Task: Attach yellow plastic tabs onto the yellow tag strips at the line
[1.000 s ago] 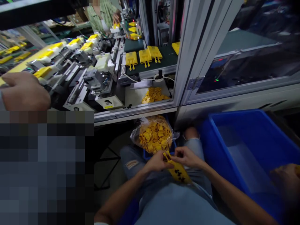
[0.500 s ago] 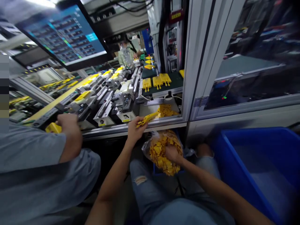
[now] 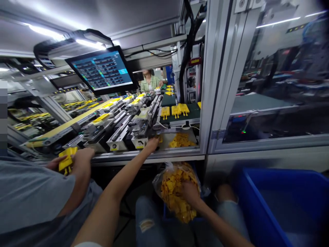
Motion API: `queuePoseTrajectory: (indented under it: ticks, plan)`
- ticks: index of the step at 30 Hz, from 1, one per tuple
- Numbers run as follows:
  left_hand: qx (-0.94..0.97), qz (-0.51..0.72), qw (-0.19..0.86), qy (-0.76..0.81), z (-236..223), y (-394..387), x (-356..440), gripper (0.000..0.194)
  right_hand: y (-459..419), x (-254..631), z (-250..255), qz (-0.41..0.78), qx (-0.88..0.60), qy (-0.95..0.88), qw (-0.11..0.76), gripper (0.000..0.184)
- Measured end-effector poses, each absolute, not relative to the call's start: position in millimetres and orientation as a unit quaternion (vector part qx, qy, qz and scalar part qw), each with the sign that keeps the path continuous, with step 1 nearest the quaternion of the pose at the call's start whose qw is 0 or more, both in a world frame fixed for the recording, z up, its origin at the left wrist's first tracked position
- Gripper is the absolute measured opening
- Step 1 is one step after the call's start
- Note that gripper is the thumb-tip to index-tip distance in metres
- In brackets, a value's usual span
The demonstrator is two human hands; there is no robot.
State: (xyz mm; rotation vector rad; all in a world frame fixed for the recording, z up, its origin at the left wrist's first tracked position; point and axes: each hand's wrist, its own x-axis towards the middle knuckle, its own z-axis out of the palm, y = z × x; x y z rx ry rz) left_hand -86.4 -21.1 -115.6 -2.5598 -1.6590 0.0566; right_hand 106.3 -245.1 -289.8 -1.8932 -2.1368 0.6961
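Note:
My left hand [image 3: 152, 144] reaches over the front edge of the machine bench, its fingers closed on a yellow plastic part [image 3: 160, 138] that shows only in part beyond them. To the right of this part a pile of small flat yellow pieces [image 3: 182, 140] lies on a grey tray surface [image 3: 166, 144]. My right hand [image 3: 190, 192] is down in a clear plastic bag [image 3: 158, 181] filled with loose yellow pieces [image 3: 171, 187]. Its fingertips are hidden and blurred among the pieces, so its grip does not show.
At my left a co-worker's hands [image 3: 83, 156] hold a yellow part [image 3: 67, 159]. Metal slide fixtures [image 3: 140, 125] fill the bench, with a green conveyor [image 3: 168, 100] carrying yellow parts behind. A monitor [image 3: 102, 72] hangs above. A blue bin [image 3: 257, 195] stands at my right; an aluminium post [image 3: 209, 103] rises nearby.
The head view has tilted upward. My left hand has moved away from the yellow pile toward the fixtures, with its yellow part. My right hand stays in the bag. The co-worker has raised a yellow part.

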Motion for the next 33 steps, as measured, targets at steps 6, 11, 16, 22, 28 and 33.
queuePoseTrajectory:
  ticks: [6, 11, 16, 22, 28, 33]
  plan:
    - [-0.853, 0.054, 0.030, -0.518, -94.6, -33.9, -80.0, 0.013, -255.5, 132.8, -274.6, 0.260, -0.630, -0.678, 0.275, 0.029]
    - [-0.890, 0.009, 0.026, -0.455, -49.8, -27.7, -26.1, 0.023, -277.1, 151.7, -276.4, 0.284, -0.628, -0.625, 0.367, 0.029]
    - [-0.904, -0.109, 0.134, -0.392, -4.8, 14.1, 57.7, 0.034, -293.5, 155.6, -275.2, 0.318, -0.599, -0.591, 0.436, 0.027]
    - [-0.899, -0.102, 0.140, -0.402, 6.3, 72.6, 116.6, 0.037, -308.7, 173.3, -266.9, 0.286, -0.582, -0.597, 0.472, 0.030]
    - [-0.905, -0.090, 0.137, -0.392, -7.8, 50.6, 119.8, 0.069, -321.0, 212.0, -287.4, 0.264, -0.620, -0.580, 0.458, 0.031]
    - [-0.949, -0.083, 0.167, -0.255, -19.5, 8.2, 92.7, 0.045, -326.5, 215.4, -284.2, 0.278, -0.640, -0.512, 0.501, 0.034]
